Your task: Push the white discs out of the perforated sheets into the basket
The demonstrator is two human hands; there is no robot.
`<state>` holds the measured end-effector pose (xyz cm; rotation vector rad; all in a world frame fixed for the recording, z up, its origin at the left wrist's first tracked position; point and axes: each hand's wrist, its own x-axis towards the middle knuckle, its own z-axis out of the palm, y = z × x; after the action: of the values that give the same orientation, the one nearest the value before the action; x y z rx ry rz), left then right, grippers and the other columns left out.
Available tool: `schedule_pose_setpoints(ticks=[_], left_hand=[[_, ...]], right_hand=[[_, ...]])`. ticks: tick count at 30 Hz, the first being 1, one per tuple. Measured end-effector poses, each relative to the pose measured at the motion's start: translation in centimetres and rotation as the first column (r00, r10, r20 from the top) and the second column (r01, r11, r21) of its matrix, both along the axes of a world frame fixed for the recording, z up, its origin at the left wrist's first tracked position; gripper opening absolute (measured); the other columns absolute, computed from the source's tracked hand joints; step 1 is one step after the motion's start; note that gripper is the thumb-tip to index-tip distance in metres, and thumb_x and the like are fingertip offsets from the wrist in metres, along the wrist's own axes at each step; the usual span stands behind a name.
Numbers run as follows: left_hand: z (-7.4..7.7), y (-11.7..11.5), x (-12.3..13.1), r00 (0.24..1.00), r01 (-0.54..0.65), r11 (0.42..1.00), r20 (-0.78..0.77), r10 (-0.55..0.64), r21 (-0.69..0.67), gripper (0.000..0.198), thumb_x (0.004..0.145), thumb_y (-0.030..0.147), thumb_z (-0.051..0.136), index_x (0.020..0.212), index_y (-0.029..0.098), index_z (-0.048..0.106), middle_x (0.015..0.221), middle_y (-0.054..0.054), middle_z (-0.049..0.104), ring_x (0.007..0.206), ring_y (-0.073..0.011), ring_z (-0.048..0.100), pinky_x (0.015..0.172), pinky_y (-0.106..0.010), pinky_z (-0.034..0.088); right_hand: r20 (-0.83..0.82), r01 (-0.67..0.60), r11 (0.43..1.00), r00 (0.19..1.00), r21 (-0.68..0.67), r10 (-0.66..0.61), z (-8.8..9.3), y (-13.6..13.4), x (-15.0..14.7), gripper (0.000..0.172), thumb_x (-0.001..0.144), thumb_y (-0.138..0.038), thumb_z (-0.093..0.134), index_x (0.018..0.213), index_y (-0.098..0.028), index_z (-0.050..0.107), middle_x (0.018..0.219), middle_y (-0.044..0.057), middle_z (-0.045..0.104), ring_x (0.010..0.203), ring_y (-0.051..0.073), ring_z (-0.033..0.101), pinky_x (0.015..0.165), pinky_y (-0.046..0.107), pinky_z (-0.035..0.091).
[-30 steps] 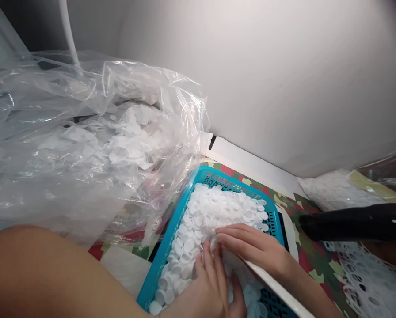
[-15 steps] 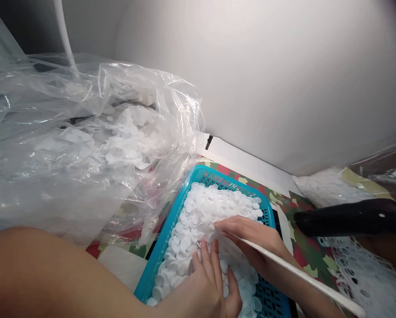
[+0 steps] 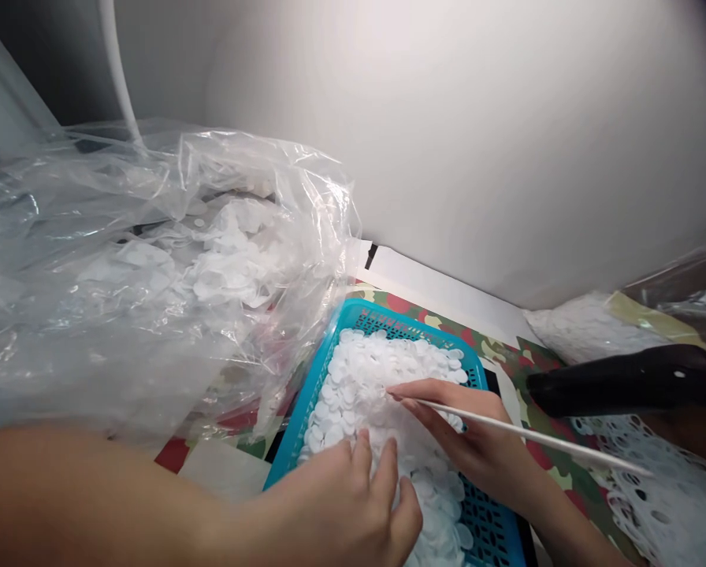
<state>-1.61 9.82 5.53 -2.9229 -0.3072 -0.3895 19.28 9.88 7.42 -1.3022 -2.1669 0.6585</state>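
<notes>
- The left hand [image 3: 353, 496] lies in the lower part of a blue plastic mesh basket [image 3: 388, 313], pressing on a heap of small white discs [image 3: 365, 378]. Its fingers [image 3: 362, 457] are slightly spread and curved, with their tips on the discs, and they pinch nothing that can be seen.
- The right hand [image 3: 456, 433] is just above and beside the left, reaching in from the lower right over the basket's right side. Its fingers [image 3: 415, 390] are pressed close together and extended, with their tips resting on the heap.
- A thin white rod [image 3: 524, 433] runs along the right hand, from near the fingertips out past the wrist toward the right. Whether the fingers pinch it, I cannot tell.
- The discs fill most of the basket, lying flat and overlapping, and some of the blue mesh shows at the bottom right.
- The basket sits on a camouflage-patterned cloth [image 3: 551, 453].
- The left forearm [image 3: 93, 492] crosses the bottom left of the view.
- To the left, a crumpled clear plastic bag [image 3: 152, 236] holds loose white scraps [image 3: 228, 268].
- To the right lie a black handle [image 3: 625, 382], a white sheet punched with round holes [image 3: 654, 496] and a white bundle [image 3: 589, 327].
- A white wall [image 3: 447, 142] rises behind, and a white tube [image 3: 113, 63] stands at the upper left.
</notes>
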Motion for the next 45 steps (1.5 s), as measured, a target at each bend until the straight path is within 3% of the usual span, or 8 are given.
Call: schedule_pose_setpoints(ticks=[5,14,21,25,29,33,37,45], left_hand=[[2.7,3.4,-0.7,0.996,0.039,0.997,-0.083,-0.044,-0.061,0.013,0.073,0.004,0.055,0.075,0.016,0.056,0.067,-0.002,0.055,0.054,-0.017,0.049,0.041,-0.031,0.031],[0.2,5.3,1.9,0.99,0.021,0.985,-0.132,-0.044,-0.172,0.008,0.078,0.01,0.057,0.074,0.017,0.056,0.071,-0.001,0.057,0.065,-0.0177,0.053,0.05,-0.031,0.036],[2.9,6.8,1.2,0.995,-0.088,0.944,-0.081,0.065,-0.317,0.009,0.083,0.016,0.05,0.078,0.017,0.057,0.073,0.001,0.06,0.061,-0.0129,0.055,0.05,-0.026,0.035],[4.3,7.6,0.5,0.993,-0.103,0.909,0.007,0.116,-0.404,0.007,0.084,0.015,0.052,0.082,0.018,0.058,0.077,0.003,0.062,0.059,-0.0089,0.052,0.051,-0.023,0.034],[3.7,6.7,0.7,0.994,0.01,0.936,-0.098,-0.047,-0.352,0.008,0.085,0.025,0.057,0.083,0.018,0.059,0.076,0.0,0.061,0.071,-0.015,0.057,0.06,-0.026,0.04],[2.3,5.7,1.3,0.986,0.006,0.954,-0.158,-0.056,-0.299,0.014,0.089,0.026,0.053,0.082,0.017,0.06,0.076,-0.001,0.061,0.071,-0.0176,0.058,0.061,-0.029,0.041],[2.8,6.2,1.2,0.991,-0.063,0.88,-0.136,-0.001,-0.47,0.014,0.089,0.016,0.049,0.079,0.018,0.059,0.079,0.001,0.061,0.073,-0.0139,0.059,0.063,-0.025,0.042],[5.2,7.9,0.6,0.964,-0.14,0.703,0.066,0.257,-0.697,0.01,0.092,0.024,0.05,0.09,0.02,0.058,0.078,0.005,0.062,0.068,-0.0072,0.055,0.057,-0.019,0.041]], right_hand=[[-0.079,0.058,0.998,0.995,0.013,-0.057,0.0,0.2,0.1,0.019,0.093,-0.019,0.052,0.106,-0.025,0.063,0.097,-0.001,0.07,0.088,0.013,0.065,0.078,0.023,0.051],[-0.319,0.099,0.978,0.935,-0.184,-0.155,-0.5,0.6,0.2,0.016,0.093,-0.028,0.051,0.097,-0.023,0.066,0.094,0.001,0.066,0.088,0.015,0.065,0.072,0.025,0.056],[-0.527,0.161,0.958,0.808,-0.236,-0.266,-0.4,0.8,0.3,0.015,0.091,-0.031,0.055,0.095,-0.024,0.068,0.096,0.001,0.065,0.078,0.013,0.068,0.069,0.026,0.058],[-0.521,0.168,0.978,0.828,-0.124,-0.209,0.0,0.6,0.6,0.012,0.09,-0.028,0.057,0.092,-0.024,0.069,0.089,0.0,0.066,0.072,0.01,0.062,0.058,0.021,0.052],[-0.467,0.156,0.986,0.869,-0.051,-0.162,0.1,0.5,0.8,0.012,0.089,-0.026,0.058,0.085,-0.024,0.069,0.083,0.0,0.066,0.067,0.01,0.058,0.052,0.021,0.046],[-0.447,0.179,0.979,0.871,-0.1,-0.205,0.1,0.6,0.7,0.016,0.089,-0.031,0.058,0.082,-0.022,0.069,0.082,0.002,0.065,0.065,0.011,0.057,0.051,0.022,0.047],[-0.47,0.163,0.98,0.86,-0.114,-0.198,0.2,0.7,0.6,0.015,0.088,-0.031,0.059,0.082,-0.022,0.069,0.081,0.001,0.065,0.063,0.01,0.056,0.051,0.022,0.047],[-0.621,0.263,0.96,0.738,-0.094,-0.263,0.4,0.9,0.7,0.014,0.09,-0.028,0.056,0.087,-0.024,0.069,0.071,-0.002,0.059,0.054,0.008,0.05,0.049,0.021,0.045]])
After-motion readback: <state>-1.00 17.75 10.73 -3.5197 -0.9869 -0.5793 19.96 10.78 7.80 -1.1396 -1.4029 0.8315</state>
